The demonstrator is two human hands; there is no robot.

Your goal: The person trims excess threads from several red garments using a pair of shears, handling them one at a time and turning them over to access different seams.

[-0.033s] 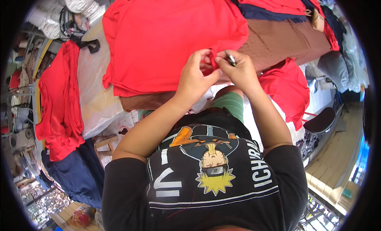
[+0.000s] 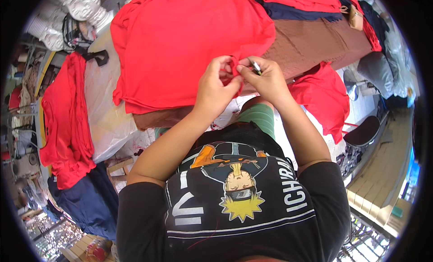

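A large red garment [image 2: 189, 50] lies spread on a brown-covered table in front of me. My left hand [image 2: 218, 84] is closed on a bunched edge of it, just past the table's near edge. Close against it, my right hand [image 2: 266, 77] pinches the same edge between thumb and finger. A small slim tool [image 2: 255, 67], dark and silver with a yellowish end, is tucked in the right hand and points up out of it. Its working end is too small to make out.
The brown cover [image 2: 315, 41] reaches right. More red cloth [image 2: 322, 97] hangs beyond my right arm. To the left lie a red pile [image 2: 67, 122], dark blue cloth [image 2: 85, 199] and a plastic-wrapped bundle [image 2: 106, 91]. A dark round seat [image 2: 362, 132] stands at the right.
The whole view has shifted slightly, so the table and garment appear a little further left. Both hands keep their hold on the red edge, with only slight finger movement.
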